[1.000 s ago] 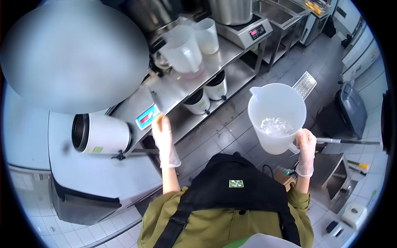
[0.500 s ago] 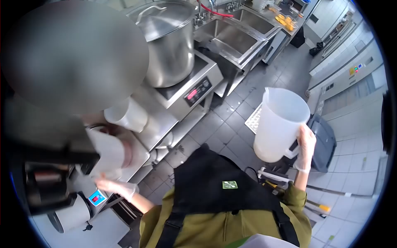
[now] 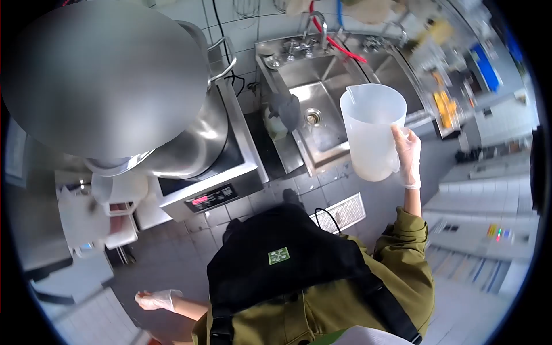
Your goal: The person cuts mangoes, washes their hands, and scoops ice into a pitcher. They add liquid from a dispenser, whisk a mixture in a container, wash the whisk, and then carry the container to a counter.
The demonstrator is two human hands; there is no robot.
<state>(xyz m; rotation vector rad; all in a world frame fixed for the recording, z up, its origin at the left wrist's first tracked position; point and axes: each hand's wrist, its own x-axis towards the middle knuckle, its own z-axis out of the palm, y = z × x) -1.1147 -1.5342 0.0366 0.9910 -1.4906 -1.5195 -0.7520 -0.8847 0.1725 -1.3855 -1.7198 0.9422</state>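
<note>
My right hand (image 3: 407,152), in a clear glove, is closed round the handle of a translucent plastic pitcher (image 3: 371,135). The pitcher is upright with its spout facing left, and overlaps the right side of the steel sink (image 3: 313,146) in this view. My left hand (image 3: 155,300), also gloved, hangs low on the left over the floor. Its fingers are curled together, and nothing shows in them.
A large steel pot (image 3: 192,146) stands on an induction cooker (image 3: 213,198) with a lit red display. White pitchers (image 3: 118,190) stand left of it. Dark cloth (image 3: 284,109) hangs at the sink's left edge. A blurred grey shape covers the upper left.
My view has swung toward the sink. The pitcher has moved from over the floor to the sink's front in my right hand. My left hand has come away from the left counter.
</note>
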